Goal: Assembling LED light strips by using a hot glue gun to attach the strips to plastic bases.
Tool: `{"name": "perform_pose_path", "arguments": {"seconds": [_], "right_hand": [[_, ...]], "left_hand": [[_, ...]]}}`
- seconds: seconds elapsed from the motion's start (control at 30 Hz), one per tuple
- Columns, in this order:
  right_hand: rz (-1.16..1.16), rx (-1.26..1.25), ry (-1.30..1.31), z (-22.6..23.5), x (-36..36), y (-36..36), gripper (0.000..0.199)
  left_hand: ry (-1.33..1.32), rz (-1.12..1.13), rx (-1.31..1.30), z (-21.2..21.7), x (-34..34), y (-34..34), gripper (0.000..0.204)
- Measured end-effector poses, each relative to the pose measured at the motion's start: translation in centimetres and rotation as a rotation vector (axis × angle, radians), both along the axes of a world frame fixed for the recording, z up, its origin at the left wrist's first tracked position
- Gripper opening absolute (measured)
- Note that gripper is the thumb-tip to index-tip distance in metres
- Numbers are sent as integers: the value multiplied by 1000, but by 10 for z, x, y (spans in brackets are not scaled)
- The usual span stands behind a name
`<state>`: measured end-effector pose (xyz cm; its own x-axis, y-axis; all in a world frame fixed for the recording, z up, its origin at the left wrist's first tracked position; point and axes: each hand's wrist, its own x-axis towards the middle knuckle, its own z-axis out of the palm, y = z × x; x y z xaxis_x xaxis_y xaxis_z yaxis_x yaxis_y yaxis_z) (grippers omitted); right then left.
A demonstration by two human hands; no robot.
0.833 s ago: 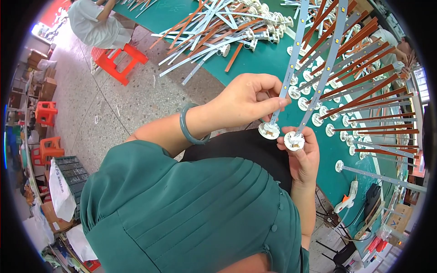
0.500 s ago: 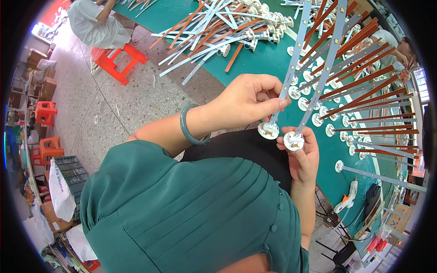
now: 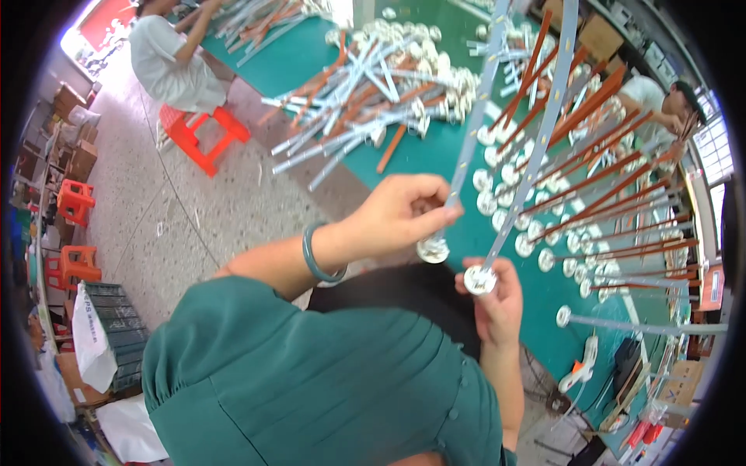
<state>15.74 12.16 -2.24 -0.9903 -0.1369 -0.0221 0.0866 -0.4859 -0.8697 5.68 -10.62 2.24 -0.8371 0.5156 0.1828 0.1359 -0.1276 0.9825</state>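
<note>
My left forearm (image 3: 273,269) slants up into the bangle (image 3: 306,252); beyond it, up and to the right, my left hand (image 3: 392,216) pinches thumb against bent forefinger. Well right of the bangle and lower, my right hand (image 3: 500,309) points upward, fingers curled, right forearm (image 3: 502,373) nearly upright.

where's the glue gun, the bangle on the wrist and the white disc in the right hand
Glue gun (image 3: 589,358): head view, on its white body.
Bangle (image 3: 307,250): head view, on the ring's left side.
White disc (image 3: 480,281) in the right hand (image 3: 501,304): head view, middle of its face.
</note>
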Motion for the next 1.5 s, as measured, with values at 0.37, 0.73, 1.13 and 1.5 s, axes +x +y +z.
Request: {"name": "perform_pose_path", "arguments": {"seconds": [0.37,0.73,1.13,1.5], "right_hand": [[-22,208,-69,4,-70,-51,30],[43,390,148,28,-66,-50,61],[107,-11,-5,15,0,10,50],[92,-98,73,4,13,11,42]], "left_hand": [[57,219,71,-11,-38,-25,16],[-100,158,170,10,-43,4,14],[-100,-515,146,-8,-11,37,41],[-429,-550,238,-12,11,51,30]]}}
